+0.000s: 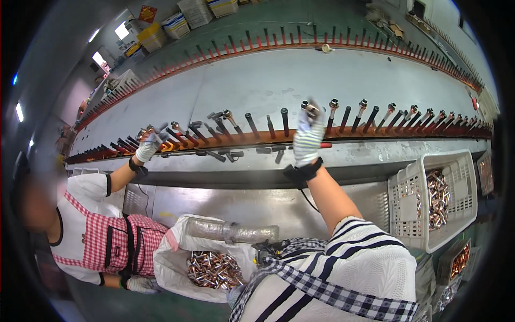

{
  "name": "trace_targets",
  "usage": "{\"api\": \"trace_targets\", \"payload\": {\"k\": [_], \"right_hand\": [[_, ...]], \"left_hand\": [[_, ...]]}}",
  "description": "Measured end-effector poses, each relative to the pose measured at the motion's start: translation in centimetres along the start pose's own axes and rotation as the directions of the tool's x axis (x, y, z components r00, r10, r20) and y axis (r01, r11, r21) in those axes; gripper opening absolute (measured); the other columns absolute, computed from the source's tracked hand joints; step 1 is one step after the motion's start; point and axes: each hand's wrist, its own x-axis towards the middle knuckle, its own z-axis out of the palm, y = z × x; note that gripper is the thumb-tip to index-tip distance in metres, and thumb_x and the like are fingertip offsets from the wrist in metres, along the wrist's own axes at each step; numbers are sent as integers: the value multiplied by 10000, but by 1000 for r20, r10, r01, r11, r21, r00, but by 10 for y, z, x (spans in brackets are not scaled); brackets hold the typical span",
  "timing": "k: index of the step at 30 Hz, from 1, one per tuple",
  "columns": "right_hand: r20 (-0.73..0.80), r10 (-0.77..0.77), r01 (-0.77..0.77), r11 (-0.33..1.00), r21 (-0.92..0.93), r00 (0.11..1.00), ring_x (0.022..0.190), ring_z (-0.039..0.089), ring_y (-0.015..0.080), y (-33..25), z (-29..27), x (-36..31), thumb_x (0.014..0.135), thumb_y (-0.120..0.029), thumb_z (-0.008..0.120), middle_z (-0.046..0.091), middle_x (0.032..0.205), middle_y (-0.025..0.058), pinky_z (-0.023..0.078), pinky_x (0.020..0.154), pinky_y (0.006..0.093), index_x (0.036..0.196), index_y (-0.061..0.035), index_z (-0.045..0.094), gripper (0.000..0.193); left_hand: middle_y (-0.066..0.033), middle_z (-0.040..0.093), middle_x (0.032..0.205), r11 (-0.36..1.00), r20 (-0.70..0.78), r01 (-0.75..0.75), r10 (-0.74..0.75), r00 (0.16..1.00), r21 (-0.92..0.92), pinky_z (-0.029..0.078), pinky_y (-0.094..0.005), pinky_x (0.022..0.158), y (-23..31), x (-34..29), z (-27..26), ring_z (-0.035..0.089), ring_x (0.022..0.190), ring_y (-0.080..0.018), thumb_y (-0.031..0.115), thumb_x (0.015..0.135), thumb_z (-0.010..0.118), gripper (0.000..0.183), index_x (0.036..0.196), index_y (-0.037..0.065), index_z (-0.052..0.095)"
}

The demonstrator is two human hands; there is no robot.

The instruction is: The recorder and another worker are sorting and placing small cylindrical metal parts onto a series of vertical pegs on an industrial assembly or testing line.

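The striped-knit right grip [310, 131] holds a shiny, rounded metal fitting [307, 107].

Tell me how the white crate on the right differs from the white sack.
The crate has stiff, slotted walls; the sack is soft and creased. The crate's rim is squared, while the sack's mouth is uneven. Both are white, open on top and hold heaps of shiny metal pieces.
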Motion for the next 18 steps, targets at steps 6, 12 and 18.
{"api": "trace_targets", "payload": {"k": [6, 12, 18], "right_hand": [[-121, 280, -255, 949, 185, 953, 1004, 536, 136, 93, -30, 27, 870, -14, 576, 568, 1124, 72, 426, 892, 269, 1262, -4, 461, 409], [272, 83, -163, 944, 286, 959, 889, 559, 89, 16, 7, 35, 840, 14, 584, 623, 976, 33, 454, 792, 230, 1147, -6, 546, 310], [635, 56, -159, 981, 107, 770, 874, 593, 115, -70, 8, -72, 852, -9, 567, 633, 935, 36, 470, 775, 248, 1124, 4, 561, 273]], "left_hand": [[-24, 656, 920, 1000, 16, -2, 2, 1000, 15, 335, -352, 931, 7, 3, 1, 556, 1000, -162, 381, 811, 547, 266, 933, 203, 703], [-25, 656, 921, 999, 17, 4, -4, 1000, 38, 337, -352, 928, 6, 5, 1, 557, 999, -163, 383, 812, 545, 268, 934, 203, 703], [-25, 657, 921, 999, 19, 0, -1, 1000, 48, 339, -351, 925, 9, 6, 5, 558, 998, -164, 385, 814, 543, 270, 934, 203, 703]]}}
